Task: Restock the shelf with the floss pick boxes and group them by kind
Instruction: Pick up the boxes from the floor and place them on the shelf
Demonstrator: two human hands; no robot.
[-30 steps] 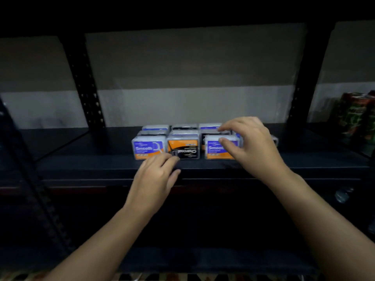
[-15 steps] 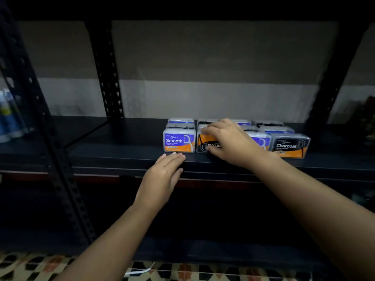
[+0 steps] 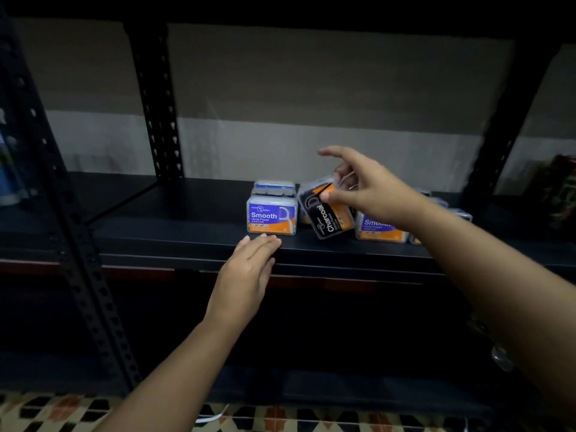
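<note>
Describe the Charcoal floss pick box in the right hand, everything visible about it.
The Charcoal box is a small clear plastic case with a black and orange label, white "Charcoal" lettering and a floss pick drawing. It is tilted, its lettering running up the face, with its lower corner at the shelf, though whether it touches is unclear. The right hand pinches it, thumb on the front, fingers behind its top. It sits between the front Smooth box and another Smooth box on its right.

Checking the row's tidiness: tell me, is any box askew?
Yes. The Charcoal box, gripped by the right hand, is tipped sideways between two upright Smooth boxes.
</note>
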